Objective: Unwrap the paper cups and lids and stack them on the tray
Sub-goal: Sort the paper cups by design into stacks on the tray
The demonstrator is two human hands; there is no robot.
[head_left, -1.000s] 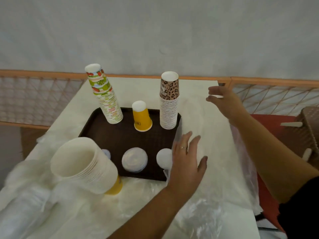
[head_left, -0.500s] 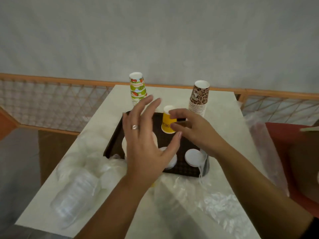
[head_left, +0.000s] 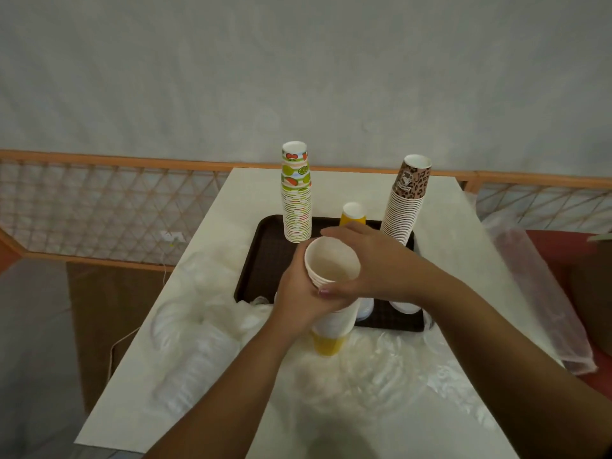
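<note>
A stack of yellow paper cups (head_left: 332, 263) stands upright at the tray's near edge, its white mouth facing me and its yellow base on the table. My left hand (head_left: 299, 298) grips the stack from the left and my right hand (head_left: 371, 266) wraps it from the right, near the top. On the dark brown tray (head_left: 270, 256) stand a fruit-print cup stack (head_left: 296, 193), a leopard-print cup stack (head_left: 405, 200) and a short yellow cup stack (head_left: 353, 213). White lids (head_left: 402, 306) lie on the tray's near side, partly hidden by my arms.
Crumpled clear plastic wrapping (head_left: 397, 376) covers the near part of the white table (head_left: 251, 193). Wrapped clear lids (head_left: 195, 352) lie at the left edge. An empty plastic sleeve (head_left: 543, 293) hangs over the right edge. A wooden lattice railing (head_left: 99, 207) runs behind.
Both hands have come together and taken hold of the yellow cup stack, which now stands upright in front of the tray. My view has shifted left.
</note>
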